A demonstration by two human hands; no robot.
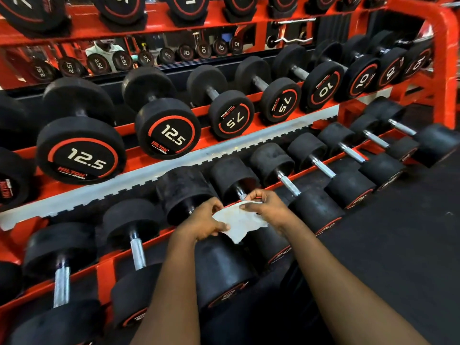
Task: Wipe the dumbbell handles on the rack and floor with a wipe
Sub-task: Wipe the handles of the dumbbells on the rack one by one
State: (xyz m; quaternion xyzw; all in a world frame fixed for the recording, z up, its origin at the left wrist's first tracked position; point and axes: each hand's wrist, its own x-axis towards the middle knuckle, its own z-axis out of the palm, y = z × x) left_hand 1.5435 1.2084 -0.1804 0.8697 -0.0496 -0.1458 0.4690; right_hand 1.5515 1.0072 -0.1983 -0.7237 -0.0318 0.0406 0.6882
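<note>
A crumpled white wipe (pixel 240 221) is stretched between both hands above the bottom rack row. My left hand (pixel 204 220) pinches its left edge with thumb and fingers. My right hand (pixel 265 207) pinches its upper right edge. Both hands hover over two black dumbbells whose handles are mostly hidden; only a short bit of steel handle (pixel 241 194) shows under my right fingers. Bare steel handles show on neighbouring dumbbells to the left (pixel 137 253) and right (pixel 288 183).
The red rack (pixel 445 58) holds a middle row of dumbbells marked 12.5 (pixel 167 128), 7.5 and 10, and a top row above. A mirror behind reflects more weights. Black rubber floor (pixel 403 232) lies at the right.
</note>
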